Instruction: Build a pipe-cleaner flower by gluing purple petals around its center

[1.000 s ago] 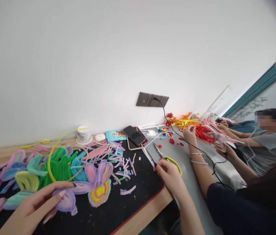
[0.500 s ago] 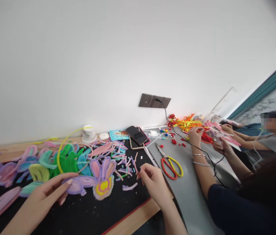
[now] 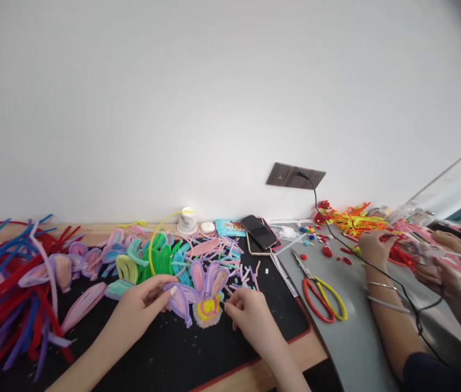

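Head view shows that the right hand (image 3: 250,316) has come back from the scissors (image 3: 320,286), which it was touching one second ago. The scissors now lie alone on the grey table part (image 3: 349,348), blades shut. This hand now rests on the black mat (image 3: 165,354) just beside the pipe-cleaner flower (image 3: 204,291), with fingers curled and the tips close to the flower's yellow centre; whether it pinches something small I cannot tell. The left hand (image 3: 143,307) has stayed on the flower all this time: thumb and forefinger are pressed on a purple petal at its left side. So both hands are at the flower again, and it seems the cutting is left for now and work on the petals is in hand. Behind the flower lie short cut pieces (image 3: 234,261), green and blue loops (image 3: 161,258) and two phones (image 3: 260,232). At the right a co-worker's hands (image 3: 373,247) hold red and orange pieces, well apart
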The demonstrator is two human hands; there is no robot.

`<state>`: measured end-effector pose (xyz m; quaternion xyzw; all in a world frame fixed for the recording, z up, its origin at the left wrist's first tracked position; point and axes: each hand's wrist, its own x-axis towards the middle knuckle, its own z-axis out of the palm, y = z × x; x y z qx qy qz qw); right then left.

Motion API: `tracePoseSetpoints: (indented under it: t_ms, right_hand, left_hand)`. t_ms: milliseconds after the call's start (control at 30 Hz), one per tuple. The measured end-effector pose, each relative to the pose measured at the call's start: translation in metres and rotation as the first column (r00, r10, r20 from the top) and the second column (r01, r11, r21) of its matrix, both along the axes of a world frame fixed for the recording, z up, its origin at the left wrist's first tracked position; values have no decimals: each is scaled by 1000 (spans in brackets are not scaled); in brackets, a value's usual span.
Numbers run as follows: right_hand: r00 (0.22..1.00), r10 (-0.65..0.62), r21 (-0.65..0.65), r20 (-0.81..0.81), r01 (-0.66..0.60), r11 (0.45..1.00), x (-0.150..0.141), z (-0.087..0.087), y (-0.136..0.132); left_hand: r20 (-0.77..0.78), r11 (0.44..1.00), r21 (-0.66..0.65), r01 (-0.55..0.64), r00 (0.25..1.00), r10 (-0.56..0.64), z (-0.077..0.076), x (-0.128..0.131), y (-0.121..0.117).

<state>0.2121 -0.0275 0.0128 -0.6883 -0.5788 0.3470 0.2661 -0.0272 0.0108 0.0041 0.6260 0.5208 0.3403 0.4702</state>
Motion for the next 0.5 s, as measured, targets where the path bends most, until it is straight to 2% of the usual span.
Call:
tracePoseSetpoints:
  t_ms: [100, 267, 400, 500]
  right_hand:
    - [1000, 6, -41, 7, -6, 999, -9, -9, 3]
    - [997, 2, 8, 77, -2, 1000, -22, -12, 11]
    - [996, 24, 33, 84, -26, 999, -22, -8, 11]
    - [999, -29, 54, 44, 26, 998, -11, -2, 7]
  left_hand:
    - [-35, 999, 45, 18, 999, -16, -8, -2, 0]
    - [-167, 986, 126, 107, 982, -86, -13, -6, -3]
    - [-369, 961, 200, 193, 923, -109, -8, -10, -7]
    - [-484, 947, 208, 245, 867, -118, 2, -12, -10]
